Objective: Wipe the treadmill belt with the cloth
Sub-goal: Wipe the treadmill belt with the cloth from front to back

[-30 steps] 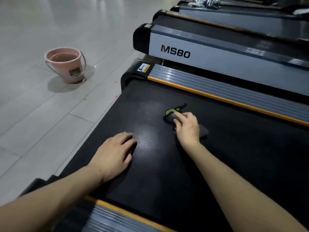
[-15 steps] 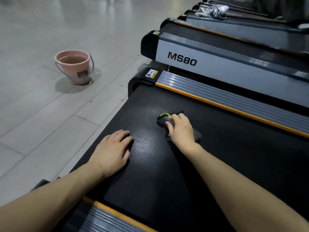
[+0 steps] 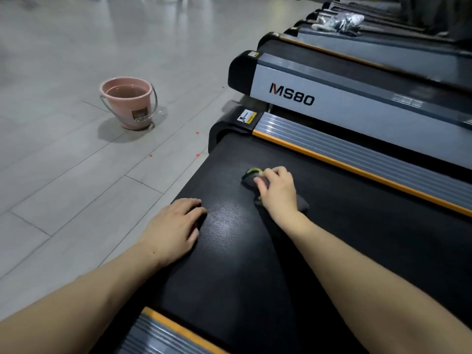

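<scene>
The black treadmill belt fills the lower right of the head view. A dark grey cloth with a green edge lies on the belt near its rear end. My right hand presses down on the cloth with its fingers curled over it, covering most of it. Flat on the belt to the left, beside a shiny wet-looking patch, rests my left hand, holding nothing.
A pink bucket with water stands on the grey tiled floor to the left. Ribbed grey side rails with orange trim border the belt. More treadmills, one marked MS80, stand in a row behind.
My right hand has slid the cloth leftward along the belt toward its rear end. The left hand has stayed planted on the belt.
</scene>
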Demonstrator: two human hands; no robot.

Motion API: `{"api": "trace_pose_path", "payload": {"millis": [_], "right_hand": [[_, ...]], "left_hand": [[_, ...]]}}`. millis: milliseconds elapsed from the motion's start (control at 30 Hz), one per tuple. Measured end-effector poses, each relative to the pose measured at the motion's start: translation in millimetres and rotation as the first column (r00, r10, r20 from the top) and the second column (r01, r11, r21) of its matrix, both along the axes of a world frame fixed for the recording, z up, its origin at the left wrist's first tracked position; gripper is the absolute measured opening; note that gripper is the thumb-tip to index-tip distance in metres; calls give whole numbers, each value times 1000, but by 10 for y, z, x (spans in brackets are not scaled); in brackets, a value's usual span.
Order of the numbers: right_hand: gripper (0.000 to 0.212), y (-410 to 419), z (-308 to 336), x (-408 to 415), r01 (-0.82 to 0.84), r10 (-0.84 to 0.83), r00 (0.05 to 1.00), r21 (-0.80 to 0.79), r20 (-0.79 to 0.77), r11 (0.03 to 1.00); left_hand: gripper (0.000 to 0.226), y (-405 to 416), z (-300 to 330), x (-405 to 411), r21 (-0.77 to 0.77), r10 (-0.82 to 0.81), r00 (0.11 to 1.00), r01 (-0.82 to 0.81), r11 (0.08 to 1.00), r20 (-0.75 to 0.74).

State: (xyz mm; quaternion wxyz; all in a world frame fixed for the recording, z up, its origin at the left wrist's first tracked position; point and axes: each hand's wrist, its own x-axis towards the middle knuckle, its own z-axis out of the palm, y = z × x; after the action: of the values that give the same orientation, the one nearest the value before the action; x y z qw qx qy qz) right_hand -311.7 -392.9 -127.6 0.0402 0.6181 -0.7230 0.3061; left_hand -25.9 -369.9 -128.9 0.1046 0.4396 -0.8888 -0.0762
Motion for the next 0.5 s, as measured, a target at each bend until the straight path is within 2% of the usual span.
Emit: {"api": "trace_pose_path", "payload": {"millis": [33, 100, 167, 267, 367, 433, 500], "right_hand": [[17, -42, 13, 33, 58, -58, 998, 21, 5, 998], [16, 72, -2, 171, 62, -62, 998, 13, -6, 998], [14, 430, -11, 400, -57, 57, 998, -35, -3, 998], [10, 981, -51, 701, -327, 327, 943, 6, -56, 945], [13, 700, -45, 496, -462, 463, 882, 29, -86, 886], [13, 196, -37, 331, -378, 377, 919, 13, -117, 926], [16, -330, 25, 255, -123, 123, 990, 7, -74, 992]], "left_hand": [[52, -18, 1, 29, -6, -8, 1000, 8, 1000, 9], [52, -65, 7, 97, 7, 30, 999, -30, 1000, 14], [53, -103, -8, 129, 23, 104, 995, -104, 994, -7], [49, -113, -80, 106, 24, 147, 988, -145, 989, -57], [45, -124, -155, 94, 12, 156, 984, -156, 988, -86], [44, -120, -159, 94, 0, 174, 981, -174, 985, -86], [43, -102, -138, 81, -9, 206, 973, -208, 978, -102]]}}
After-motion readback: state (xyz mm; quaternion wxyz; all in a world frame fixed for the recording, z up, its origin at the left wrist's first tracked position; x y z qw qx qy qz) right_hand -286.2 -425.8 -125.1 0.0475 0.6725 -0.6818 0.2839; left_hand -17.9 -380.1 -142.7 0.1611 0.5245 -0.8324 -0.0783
